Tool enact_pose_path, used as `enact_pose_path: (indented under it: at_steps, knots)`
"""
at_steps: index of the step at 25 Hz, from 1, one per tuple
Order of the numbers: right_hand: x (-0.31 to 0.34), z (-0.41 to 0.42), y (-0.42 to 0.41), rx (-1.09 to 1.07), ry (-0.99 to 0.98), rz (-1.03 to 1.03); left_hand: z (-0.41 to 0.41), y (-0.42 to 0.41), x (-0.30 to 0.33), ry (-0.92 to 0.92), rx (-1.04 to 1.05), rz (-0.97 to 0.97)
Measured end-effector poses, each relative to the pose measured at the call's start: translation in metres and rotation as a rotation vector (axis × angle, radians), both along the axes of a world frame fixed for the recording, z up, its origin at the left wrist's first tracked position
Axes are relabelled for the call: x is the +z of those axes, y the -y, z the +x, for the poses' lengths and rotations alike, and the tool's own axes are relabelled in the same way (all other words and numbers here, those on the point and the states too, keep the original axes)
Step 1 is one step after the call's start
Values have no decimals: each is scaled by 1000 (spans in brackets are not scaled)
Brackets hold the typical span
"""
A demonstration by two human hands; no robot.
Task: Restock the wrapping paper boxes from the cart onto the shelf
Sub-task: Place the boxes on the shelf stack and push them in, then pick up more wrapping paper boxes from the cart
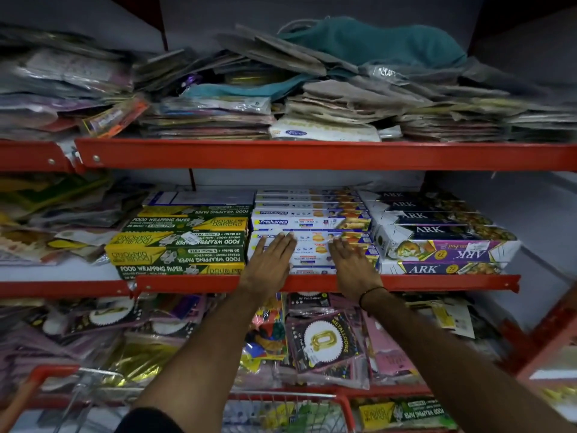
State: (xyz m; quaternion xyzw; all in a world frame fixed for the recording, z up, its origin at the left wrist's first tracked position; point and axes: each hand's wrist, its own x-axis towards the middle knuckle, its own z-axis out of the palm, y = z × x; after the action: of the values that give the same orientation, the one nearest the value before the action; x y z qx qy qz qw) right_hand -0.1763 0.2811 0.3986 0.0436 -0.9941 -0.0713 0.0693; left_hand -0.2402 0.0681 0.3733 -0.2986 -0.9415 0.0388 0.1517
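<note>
White Freshwrapp boxes (pixel 312 225) are stacked in the middle of the red-edged shelf (pixel 437 282). My left hand (pixel 270 264) and my right hand (pixel 351 260) lie flat, fingers spread, on the top front Freshwrapp box (pixel 312 248), pressing against it. Green and yellow Double Diamond food wrapping paper boxes (pixel 184 242) are stacked to the left, and ARK foil boxes (pixel 437 232) to the right. The red wire cart (pixel 312 401) is below, at the bottom of the view, with one more Double Diamond box (pixel 402 414) lying beside it at the lower right.
The upper shelf (pixel 312 154) carries piles of paper bags and plastic packets. The lower shelf holds balloon packs (pixel 324 342) and gold foil packets. Loose packets (pixel 46 226) fill the left end of the middle shelf. A white wall closes the right side.
</note>
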Motion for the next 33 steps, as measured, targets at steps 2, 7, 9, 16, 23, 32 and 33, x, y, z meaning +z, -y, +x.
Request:
enact_pose_path:
  at_steps: [2, 7, 9, 16, 23, 32, 33]
  knots:
    - [-6, 13, 2, 14, -87, -8, 8, -1, -3, -46, 10, 32]
    - [-52, 66, 27, 320, -284, -67, 78, 21, -68, -142, 10, 194]
    - [-95, 87, 44, 432, -226, -85, 117, 43, -124, -87, 17, 227]
    - [-297, 146, 118, 433, 371, -198, 223, 134, -324, 430, 220, 256]
    - [-477, 147, 160, 420, 751, -99, 210, 169, -507, 778, 365, 78]
    - [-536, 141, 175, 583, 665, 70, 196, 148, -541, 754, 338, -181]
    - [-533, 143, 173, 579, 681, 67, 197, 146, -536, 770, 362, -188]
